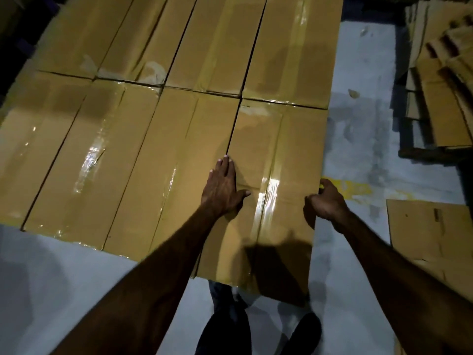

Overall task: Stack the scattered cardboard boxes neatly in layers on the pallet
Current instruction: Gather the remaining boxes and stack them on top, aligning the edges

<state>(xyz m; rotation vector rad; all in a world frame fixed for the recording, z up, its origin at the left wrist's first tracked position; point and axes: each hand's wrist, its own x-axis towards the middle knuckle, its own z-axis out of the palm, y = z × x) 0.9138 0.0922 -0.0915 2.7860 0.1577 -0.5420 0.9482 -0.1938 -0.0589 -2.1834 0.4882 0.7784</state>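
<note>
Box (268,180): long taped carton, near-right slot of top layer, overhanging front. Stiff; tape slick; likely heavy. Left hand (222,185) flat on top; right hand (326,201) curled over right edge. Hold edges.

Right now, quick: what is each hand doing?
Left hand: open, fingers straight, pressing flat on top of the near right box.
Right hand: fingers curled, gripping that box's right edge.
</note>
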